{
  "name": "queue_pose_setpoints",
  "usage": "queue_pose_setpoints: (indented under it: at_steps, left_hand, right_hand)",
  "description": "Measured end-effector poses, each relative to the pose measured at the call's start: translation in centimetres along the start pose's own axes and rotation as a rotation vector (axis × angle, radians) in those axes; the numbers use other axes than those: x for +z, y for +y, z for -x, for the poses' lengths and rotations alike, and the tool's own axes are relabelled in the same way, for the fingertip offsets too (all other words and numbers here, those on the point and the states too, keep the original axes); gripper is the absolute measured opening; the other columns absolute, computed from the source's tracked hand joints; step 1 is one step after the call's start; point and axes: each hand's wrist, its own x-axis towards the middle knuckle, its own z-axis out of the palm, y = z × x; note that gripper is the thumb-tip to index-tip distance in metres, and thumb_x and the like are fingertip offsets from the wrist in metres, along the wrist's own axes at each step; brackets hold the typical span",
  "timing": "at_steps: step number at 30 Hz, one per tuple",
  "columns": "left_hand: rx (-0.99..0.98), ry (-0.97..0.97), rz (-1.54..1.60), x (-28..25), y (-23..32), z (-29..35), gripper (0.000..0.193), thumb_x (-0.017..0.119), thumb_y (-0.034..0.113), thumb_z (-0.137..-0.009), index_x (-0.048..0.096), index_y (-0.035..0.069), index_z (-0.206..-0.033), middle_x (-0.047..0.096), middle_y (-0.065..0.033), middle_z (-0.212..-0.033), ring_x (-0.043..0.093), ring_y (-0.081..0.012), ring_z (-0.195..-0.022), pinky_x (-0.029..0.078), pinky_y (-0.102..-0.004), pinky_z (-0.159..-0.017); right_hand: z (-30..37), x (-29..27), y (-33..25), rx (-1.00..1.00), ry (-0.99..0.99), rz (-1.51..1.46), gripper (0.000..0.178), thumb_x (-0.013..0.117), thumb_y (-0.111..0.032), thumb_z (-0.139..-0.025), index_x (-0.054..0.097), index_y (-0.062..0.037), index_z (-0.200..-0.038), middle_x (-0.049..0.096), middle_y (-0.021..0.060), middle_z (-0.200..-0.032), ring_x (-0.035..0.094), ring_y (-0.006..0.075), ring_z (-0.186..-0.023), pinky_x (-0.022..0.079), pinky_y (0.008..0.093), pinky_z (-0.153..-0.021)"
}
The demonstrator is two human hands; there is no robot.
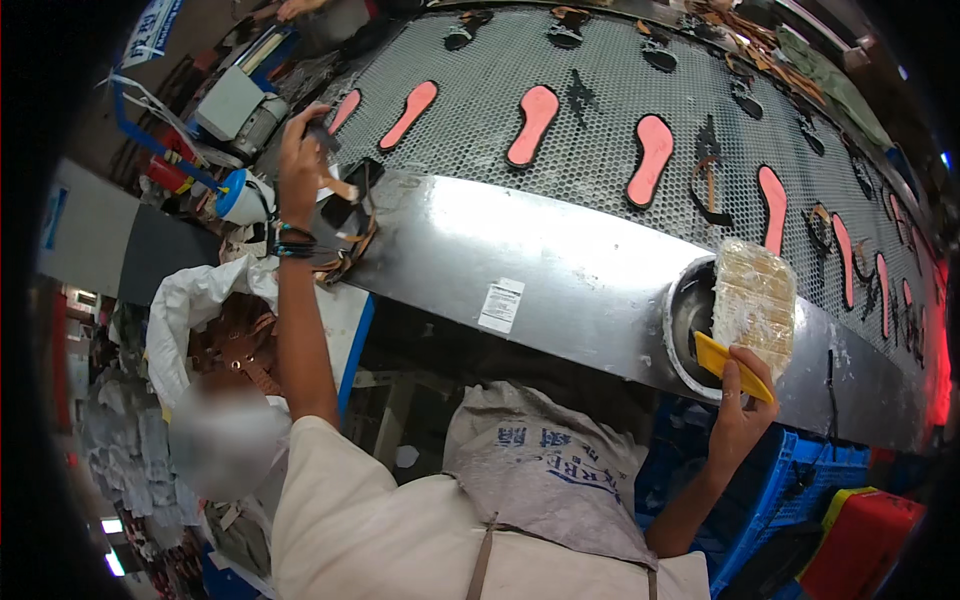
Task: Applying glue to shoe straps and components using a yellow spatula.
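My left hand (297, 165) reaches to the left end of the conveyor, its fingers bent round a dark piece whose kind I cannot make out. Beside it, on the metal ledge (520, 235), lie dark sandal parts (345, 210) with brown straps. My right hand (738, 415) grips a yellow scraper (738, 368) over a round metal pot (673, 325). A tan, tape-wrapped slab (755, 300), crusted white at its edges, partly covers the pot. On the honeycomb belt (470, 110) rest several pink-topped, black-edged soles (533, 125).
Strappy black uppers (568, 28) sit along the belt's far side. A white sack (190, 320) of brown strap pieces stands at left, near a white container with a blue top (245, 195). Blue crates (800, 480) and a red box (868, 545) are at lower right. Grey cloth (550, 465) covers my lap.
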Motion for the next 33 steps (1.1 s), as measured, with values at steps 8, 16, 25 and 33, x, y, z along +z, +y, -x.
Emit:
queue_pose_setpoints:
  at_steps: [8, 16, 25, 33]
  left_hand:
    - [0.158, -0.179, -0.038, 4.5, 7.1, 1.9, 0.024, 0.042, 0.009, -0.105, 0.059, 0.001, -0.119, 0.055, -0.0076, -0.109, 0.056, -0.0171, -0.100, 0.045, -0.0302, -0.091]
    - [-0.193, -0.916, 0.408, 14.7, 14.7, 10.7, 0.029, 0.050, 0.020, -0.105, 0.063, -0.003, -0.093, 0.064, -0.0064, -0.080, 0.061, -0.0143, -0.077, 0.047, -0.0313, -0.075]
    - [-0.433, -1.462, 0.694, 24.7, 21.4, 16.7, 0.037, 0.051, 0.031, -0.107, 0.061, 0.003, -0.085, 0.060, 0.0022, -0.072, 0.055, -0.0051, -0.065, 0.045, -0.0230, -0.060]
    - [-0.614, -1.483, 0.675, 26.3, 22.6, 17.5, 0.038, 0.051, 0.035, -0.106, 0.057, 0.008, -0.081, 0.059, 0.0029, -0.067, 0.056, -0.0041, -0.058, 0.042, -0.0194, -0.051]
  right_hand:
    - [0.3, 0.4, 0.3, 0.057, -0.037, 0.047, 0.014, 0.067, -0.004, -0.093, 0.071, 0.0038, -0.103, 0.071, 0.0123, -0.102, 0.066, 0.0203, -0.098, 0.050, 0.0330, -0.091]
    - [-1.5, 1.6, 3.0, -0.094, 0.000, 0.155, 0.014, 0.072, -0.002, -0.086, 0.074, -0.0008, -0.100, 0.071, 0.0150, -0.096, 0.066, 0.0283, -0.087, 0.050, 0.0361, -0.081]
    - [-0.9, 1.7, 3.7, -0.164, -0.112, 0.388, 0.015, 0.073, -0.001, -0.083, 0.074, -0.0026, -0.098, 0.072, 0.0109, -0.091, 0.059, 0.0271, -0.081, 0.049, 0.0368, -0.073]
    - [-1.1, 0.8, 2.3, -0.100, -0.021, 0.121, 0.014, 0.073, -0.002, -0.084, 0.074, -0.0019, -0.098, 0.073, 0.0117, -0.092, 0.061, 0.0263, -0.080, 0.049, 0.0355, -0.073]
